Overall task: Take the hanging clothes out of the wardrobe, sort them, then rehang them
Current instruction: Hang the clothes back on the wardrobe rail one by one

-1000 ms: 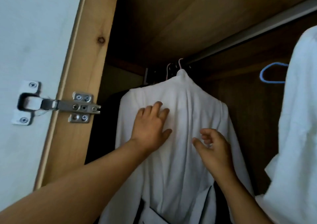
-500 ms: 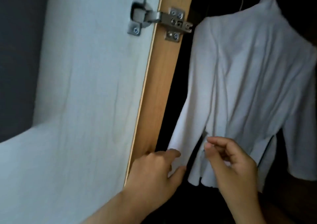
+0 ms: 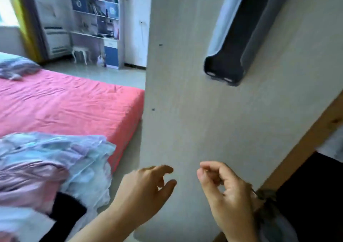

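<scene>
A pile of light blue, lilac and pink clothes with a black piece lies on the pink bed at the lower left. My left hand hovers in front of the open white wardrobe door, fingers loosely spread, holding nothing. My right hand hangs beside it with loosely curled, empty fingers. A sliver of white garment shows inside the dark wardrobe at the right edge.
A dark bar handle sits on the door. The wardrobe's wooden frame runs diagonally at the right. Beyond the bed are tiled floor, a bookshelf desk and a white stool.
My view has swung left from the hanging white shirt to the door and bed. Both hands have left the shirt's hem and now hold nothing.
</scene>
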`<state>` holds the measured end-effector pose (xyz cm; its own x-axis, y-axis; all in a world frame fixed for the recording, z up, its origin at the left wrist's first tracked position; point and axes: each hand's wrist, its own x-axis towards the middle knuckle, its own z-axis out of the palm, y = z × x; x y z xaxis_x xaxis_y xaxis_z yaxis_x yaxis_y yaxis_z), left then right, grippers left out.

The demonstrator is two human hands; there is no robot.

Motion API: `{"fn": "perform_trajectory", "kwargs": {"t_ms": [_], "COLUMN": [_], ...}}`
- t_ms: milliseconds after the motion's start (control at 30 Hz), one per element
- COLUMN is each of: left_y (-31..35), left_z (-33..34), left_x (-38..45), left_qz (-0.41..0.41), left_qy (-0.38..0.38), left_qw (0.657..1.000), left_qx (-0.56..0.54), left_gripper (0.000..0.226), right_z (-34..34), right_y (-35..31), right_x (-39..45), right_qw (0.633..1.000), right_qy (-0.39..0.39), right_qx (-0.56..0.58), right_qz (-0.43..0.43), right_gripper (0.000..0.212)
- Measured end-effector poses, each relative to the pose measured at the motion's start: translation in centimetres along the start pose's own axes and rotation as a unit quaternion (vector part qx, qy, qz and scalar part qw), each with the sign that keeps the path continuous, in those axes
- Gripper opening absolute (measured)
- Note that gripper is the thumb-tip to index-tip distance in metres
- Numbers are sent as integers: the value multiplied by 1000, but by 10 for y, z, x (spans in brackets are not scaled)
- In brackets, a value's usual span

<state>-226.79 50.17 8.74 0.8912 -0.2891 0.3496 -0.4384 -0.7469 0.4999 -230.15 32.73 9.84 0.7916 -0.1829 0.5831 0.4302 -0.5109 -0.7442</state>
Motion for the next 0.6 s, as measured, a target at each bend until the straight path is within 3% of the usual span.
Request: {"fn": "perform_trajectory", "kwargs": {"t_ms": [200,333,467,600], "left_y": [-137,-190,-233,-262], "left_z": [-72,-115,-147,-171], "left_x": [-98,-150,-194,-227], "left_qz": [-183,-276,-360,-423], "left_qy": [46,48,74,103], "left_qw": [981,958,928,898], "left_qx": [38,62,68,57], "left_gripper": [48,41,21,23], "right_z": [152,232,301,355], "right_y": [-35,-58,-83,-106], "right_x": [-46,-72,-91,-102], "right_qw": [991,977,955,926], "right_qy": [-132,-208,-289,-365], "right_qx": [24,48,64,83], "right_qz": [-11,-7,-20,-42], "right_gripper": [14,13,12,18]}}
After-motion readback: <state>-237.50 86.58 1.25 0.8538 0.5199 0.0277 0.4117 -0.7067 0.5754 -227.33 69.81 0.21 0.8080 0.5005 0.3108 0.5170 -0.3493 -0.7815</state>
